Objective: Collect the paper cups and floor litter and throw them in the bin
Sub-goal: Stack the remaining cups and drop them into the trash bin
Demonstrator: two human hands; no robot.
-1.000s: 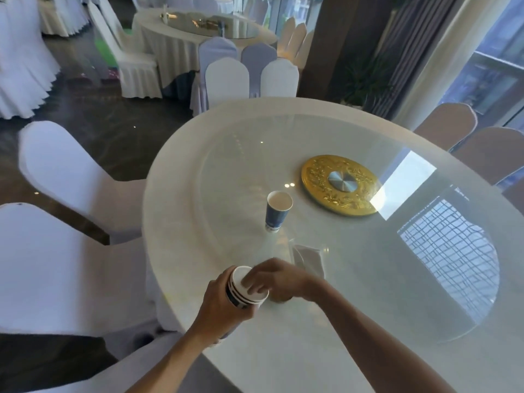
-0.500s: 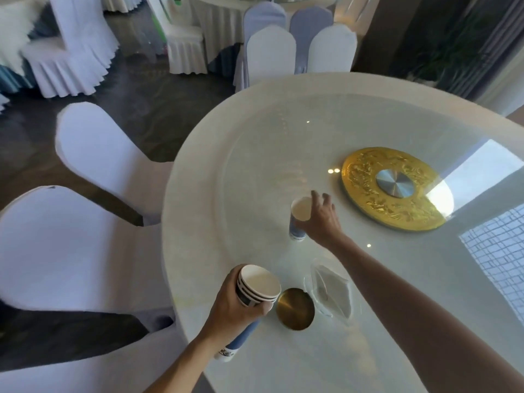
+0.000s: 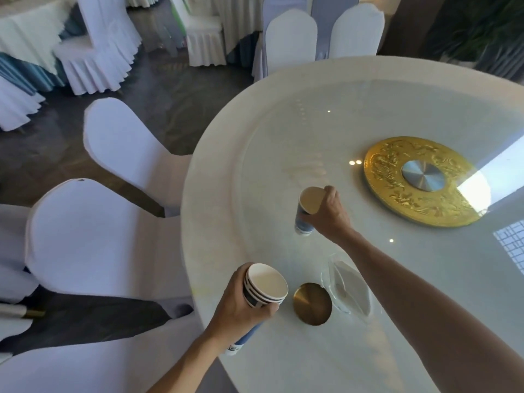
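A stack of nested blue-and-white paper cups is gripped in my left hand over the near edge of the round white table. Farther in on the glass top, my right hand is closed around a single blue paper cup, which is tilted with its open mouth toward me. Whether that cup still touches the glass is unclear. No bin shows in the frame.
A round brass coaster and a clear glass dish holding a white napkin lie between my hands. A gold turntable hub sits at the table's centre. White-covered chairs crowd the left side, with more tables behind.
My right hand left the stack, reached out to the lone cup and closed on it, tilting it. My left hand still holds the stack, uncovering the coaster.
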